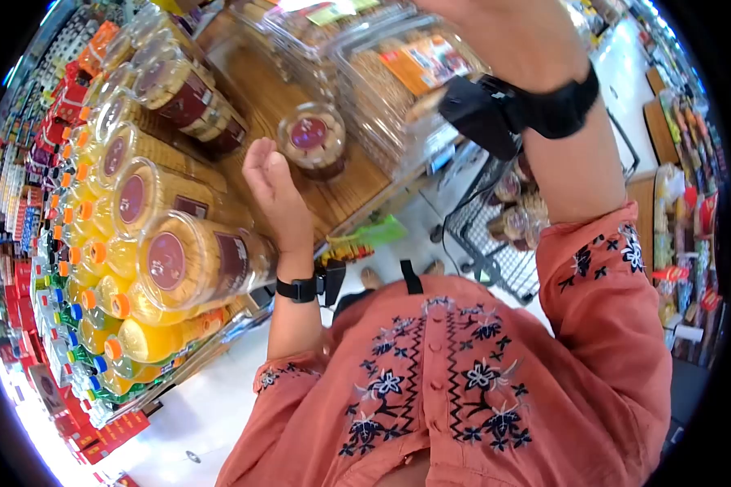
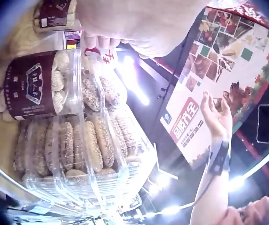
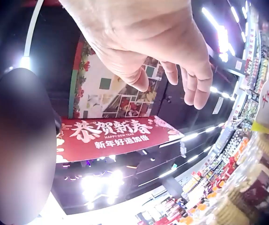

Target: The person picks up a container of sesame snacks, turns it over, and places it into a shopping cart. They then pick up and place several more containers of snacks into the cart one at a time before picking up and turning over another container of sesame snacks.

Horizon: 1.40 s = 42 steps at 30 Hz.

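My left hand is beside a clear round jar with a maroon label on its lid, standing on a wooden display table. Fingers loosely bent, it holds nothing. Seen from the left wrist, the jar has a maroon wrapper and pale round pastries inside, next to a clear box of seeded cookies. My right hand is raised in the air, its fingers relaxed and nothing between them. In the head view it overlaps the clear pastry boxes and is partly cut off at the top edge.
More jars of cookies line the table's left side. Beyond them stand several bottles of orange drink. A wire shopping cart holding jars is at the right. Red banners hang overhead.
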### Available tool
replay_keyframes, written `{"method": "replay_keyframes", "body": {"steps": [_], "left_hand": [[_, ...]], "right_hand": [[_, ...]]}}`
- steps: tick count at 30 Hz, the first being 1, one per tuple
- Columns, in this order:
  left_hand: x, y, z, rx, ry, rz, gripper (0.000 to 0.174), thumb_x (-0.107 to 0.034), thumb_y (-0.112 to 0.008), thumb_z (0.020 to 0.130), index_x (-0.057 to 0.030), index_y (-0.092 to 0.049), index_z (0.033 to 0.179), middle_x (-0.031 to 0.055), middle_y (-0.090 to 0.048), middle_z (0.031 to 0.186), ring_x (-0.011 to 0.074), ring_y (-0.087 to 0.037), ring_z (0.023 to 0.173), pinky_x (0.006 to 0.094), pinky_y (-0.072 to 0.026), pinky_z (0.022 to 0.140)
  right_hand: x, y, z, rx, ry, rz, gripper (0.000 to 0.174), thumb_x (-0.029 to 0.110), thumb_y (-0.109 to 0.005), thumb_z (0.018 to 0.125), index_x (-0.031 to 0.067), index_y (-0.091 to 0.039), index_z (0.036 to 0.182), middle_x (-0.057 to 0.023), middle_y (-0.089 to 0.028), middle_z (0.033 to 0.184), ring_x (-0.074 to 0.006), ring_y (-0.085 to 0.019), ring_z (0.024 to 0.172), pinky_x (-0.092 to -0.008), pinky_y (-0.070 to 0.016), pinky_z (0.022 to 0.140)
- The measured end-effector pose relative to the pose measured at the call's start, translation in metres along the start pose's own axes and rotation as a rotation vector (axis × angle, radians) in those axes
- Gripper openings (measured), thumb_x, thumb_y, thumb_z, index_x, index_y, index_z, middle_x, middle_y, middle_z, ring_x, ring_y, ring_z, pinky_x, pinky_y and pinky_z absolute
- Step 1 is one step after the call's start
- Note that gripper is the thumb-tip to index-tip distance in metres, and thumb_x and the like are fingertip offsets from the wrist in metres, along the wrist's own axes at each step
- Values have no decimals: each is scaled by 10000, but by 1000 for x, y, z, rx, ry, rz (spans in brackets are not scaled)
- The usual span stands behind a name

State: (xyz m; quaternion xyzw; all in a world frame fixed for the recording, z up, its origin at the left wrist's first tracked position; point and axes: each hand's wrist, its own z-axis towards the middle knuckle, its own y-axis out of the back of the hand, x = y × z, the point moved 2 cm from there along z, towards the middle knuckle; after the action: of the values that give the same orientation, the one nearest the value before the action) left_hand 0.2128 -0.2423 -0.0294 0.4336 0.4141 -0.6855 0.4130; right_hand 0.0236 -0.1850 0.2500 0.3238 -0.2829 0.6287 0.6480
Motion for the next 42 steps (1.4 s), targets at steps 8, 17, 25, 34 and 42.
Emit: {"method": "replay_keyframes", "body": {"steps": [8, 17, 25, 34, 42], "left_hand": [[39, 19, -21, 80, 106, 230, 618, -170, -665, 988, 33, -350, 1479, 232, -432, 1483, 290, -462, 1369, 391, -391, 1140], [37, -21, 18, 221, -170, 840, 1162, -357, -909, 723, 23, -210, 1570, 324, -286, 1571, 445, -312, 1462, 485, -294, 1196], [33, -36, 27, 280, -111, 1078, 1219, -505, -902, 675, -4, -241, 1569, 312, -309, 1542, 464, -396, 1401, 491, -402, 1116], [44, -20, 29, 169, -128, 985, 1120, -469, -902, 677, 4, -338, 1522, 274, -407, 1439, 434, -506, 1275, 472, -455, 1055], [19, 8, 28, 128, -33, 733, 980, -386, -889, 731, 73, -416, 1457, 282, -484, 1356, 375, -536, 1236, 429, -439, 1073]], "right_hand": [[2, 51, -194, -597, -310, -25, 419, 277, -604, 1006, -67, -598, 1244, -189, -703, 1141, -256, -699, 1026, -373, -564, 878], [-6, 41, -301, -783, -547, 131, 331, 207, -524, 1043, -32, -601, 1258, -148, -703, 1119, -220, -688, 984, -353, -546, 892], [-22, 26, -309, -723, -673, 192, 326, 240, -549, 1040, -8, -604, 1244, -124, -706, 1093, -198, -688, 967, -327, -538, 885], [-69, -10, -293, -410, -886, 202, 308, 249, -573, 1031, 4, -600, 1214, -115, -695, 1078, -185, -690, 947, -321, -554, 844], [-139, -46, -291, -214, -1020, 213, 573, 402, -568, 1032, -18, -461, 1407, -187, -602, 1279, -262, -647, 1116, -373, -551, 914]]}}
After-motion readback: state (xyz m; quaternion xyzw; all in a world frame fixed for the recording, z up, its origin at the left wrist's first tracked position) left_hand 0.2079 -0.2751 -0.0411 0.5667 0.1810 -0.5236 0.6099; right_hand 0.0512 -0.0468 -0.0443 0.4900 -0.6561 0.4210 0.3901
